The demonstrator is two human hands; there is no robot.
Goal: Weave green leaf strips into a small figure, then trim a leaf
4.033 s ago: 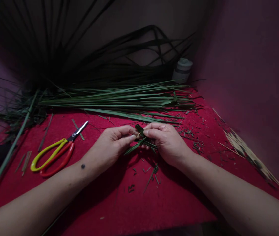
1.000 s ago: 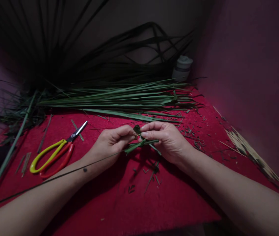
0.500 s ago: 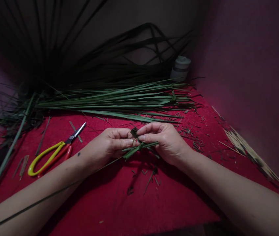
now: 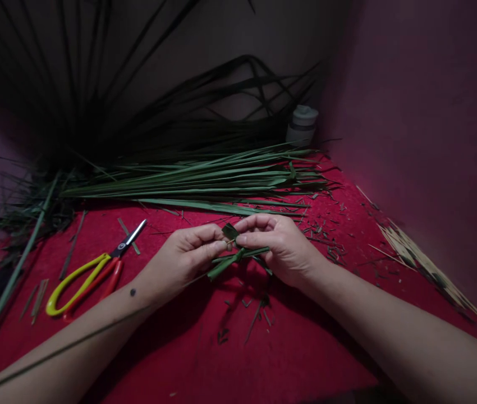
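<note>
Both hands meet over the red cloth [image 4: 297,353] in the middle of the view. My left hand [image 4: 183,259] pinches a small folded piece of green palm leaf [image 4: 232,252] from the left, thumb and forefinger closed on it. From the right, my right hand [image 4: 278,247] grips the same folded leaf piece, fingers curled over it. A thin dark leaf rib [image 4: 74,345] trails from the piece down across my left forearm to the lower left corner.
Yellow-and-red scissors [image 4: 91,275] lie left of my hands. A long bundle of green palm leaves [image 4: 196,179] stretches across the back, with a white jar [image 4: 301,126] behind it. Pale sticks [image 4: 427,269] lie at the right by the wall. Leaf scraps [image 4: 255,314] litter the cloth.
Both hands stay closed on the folded leaf piece, with the fingers shifting slightly on it. The view has tilted a little, and the thin rib appeared across my left forearm since four seconds ago.
</note>
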